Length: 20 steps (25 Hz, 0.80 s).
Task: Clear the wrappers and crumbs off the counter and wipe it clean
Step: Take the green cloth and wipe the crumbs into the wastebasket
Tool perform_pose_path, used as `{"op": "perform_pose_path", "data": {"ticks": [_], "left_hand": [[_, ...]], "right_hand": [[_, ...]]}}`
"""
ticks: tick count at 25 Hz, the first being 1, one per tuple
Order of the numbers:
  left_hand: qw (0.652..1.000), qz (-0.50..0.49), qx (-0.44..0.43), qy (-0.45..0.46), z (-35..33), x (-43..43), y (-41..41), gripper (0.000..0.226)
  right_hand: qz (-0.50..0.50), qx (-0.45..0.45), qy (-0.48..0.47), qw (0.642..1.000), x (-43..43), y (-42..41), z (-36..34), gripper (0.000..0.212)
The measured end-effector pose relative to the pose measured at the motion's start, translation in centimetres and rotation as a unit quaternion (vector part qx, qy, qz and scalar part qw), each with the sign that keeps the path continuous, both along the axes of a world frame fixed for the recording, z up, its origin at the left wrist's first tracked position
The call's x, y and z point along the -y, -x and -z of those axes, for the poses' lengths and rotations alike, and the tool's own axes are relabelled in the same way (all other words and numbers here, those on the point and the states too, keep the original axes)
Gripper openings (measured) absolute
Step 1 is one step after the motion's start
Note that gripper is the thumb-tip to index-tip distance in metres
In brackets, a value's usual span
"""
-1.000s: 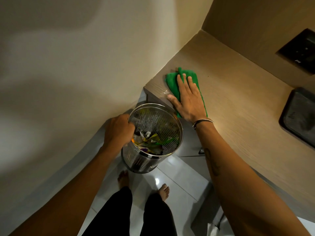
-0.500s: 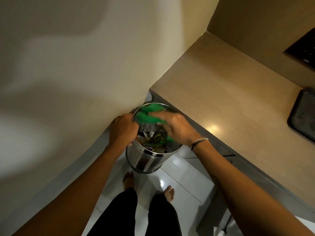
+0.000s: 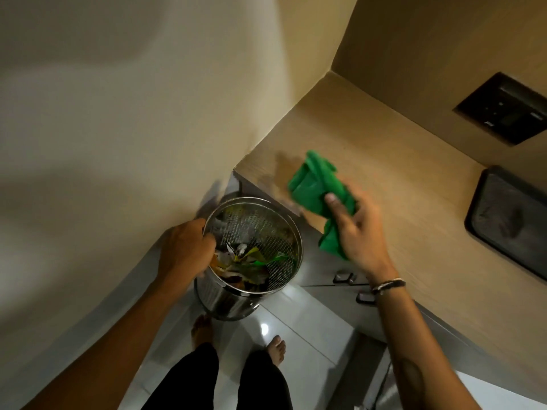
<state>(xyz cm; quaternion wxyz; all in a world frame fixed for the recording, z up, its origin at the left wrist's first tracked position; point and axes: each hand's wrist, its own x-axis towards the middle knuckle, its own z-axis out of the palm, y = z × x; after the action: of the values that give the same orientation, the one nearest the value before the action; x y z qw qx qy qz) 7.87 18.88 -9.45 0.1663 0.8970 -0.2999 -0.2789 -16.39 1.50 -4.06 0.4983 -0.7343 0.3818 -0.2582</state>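
Your left hand (image 3: 185, 250) grips rim of metal bin (image 3: 251, 261), wrappers (image 3: 248, 258) inside. Your right hand (image 3: 359, 232) clutches bunched green cloth (image 3: 316, 184) above surface (image 3: 414, 202) edge. Dark tray (image 3: 509, 220) farther right; wall panel (image 3: 503, 108) markings unreadable.

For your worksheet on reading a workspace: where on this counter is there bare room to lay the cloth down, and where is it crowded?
Bare wood runs from the wall corner along the counter to the black tray. The near-left corner is crowded: the right hand holds the green cloth there, and the left hand grips the steel bin just below.
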Motion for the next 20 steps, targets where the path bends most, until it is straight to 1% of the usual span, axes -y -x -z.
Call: {"op": "perform_pose_path", "data": {"ticks": [1,3,4,5,7,9,11,12,14,17,20], "left_hand": [[1.0,0.0,0.003,-0.003,0.0,0.0,0.1,0.02],[1.0,0.0,0.004,-0.004,0.0,0.2,0.3,0.018],[1.0,-0.003,-0.008,-0.002,0.0,0.2,0.4,0.018],[1.0,-0.009,-0.021,0.001,0.1,0.2,0.4,0.019],[1.0,-0.014,-0.028,-0.001,0.4,0.1,0.4,0.019],[1.0,-0.013,-0.024,-0.008,0.7,0.1,0.2,0.018],[1.0,-0.016,-0.026,-0.006,0.8,0.0,0.0,0.018],[0.999,-0.018,-0.028,-0.002,0.7,0.0,0.0,0.018],[1.0,-0.019,-0.023,0.003,0.6,0.0,-0.1,0.018],[1.0,-0.022,-0.011,-0.001,0.4,0.1,-0.1,0.02],[0.999,-0.027,-0.017,-0.013,0.1,0.3,-0.2,0.022]], "right_hand": [[0.057,-0.028,0.062,0.996,1.8,1.0,-0.3,0.04],[0.153,-0.11,0.169,0.967,5.6,2.3,0.1,0.049],[0.192,-0.15,0.185,0.952,7.3,2.6,0.8,0.052],[0.223,-0.182,0.169,0.943,8.7,2.5,1.8,0.054],[0.241,-0.247,0.117,0.931,10.6,1.4,3.8,0.059],[0.221,-0.305,0.127,0.917,11.7,-0.1,5.2,0.061],[0.194,-0.316,0.147,0.917,12.7,-2.1,5.2,0.06],[0.17,-0.322,0.158,0.918,13.0,-2.9,5.1,0.059],[0.089,-0.336,0.19,0.918,12.6,-4.5,5.3,0.057],[-0.031,-0.323,0.242,0.914,9.8,-6.4,6.1,0.053],[-0.11,-0.287,0.276,0.911,6.8,-7.6,6.3,0.051]]}}
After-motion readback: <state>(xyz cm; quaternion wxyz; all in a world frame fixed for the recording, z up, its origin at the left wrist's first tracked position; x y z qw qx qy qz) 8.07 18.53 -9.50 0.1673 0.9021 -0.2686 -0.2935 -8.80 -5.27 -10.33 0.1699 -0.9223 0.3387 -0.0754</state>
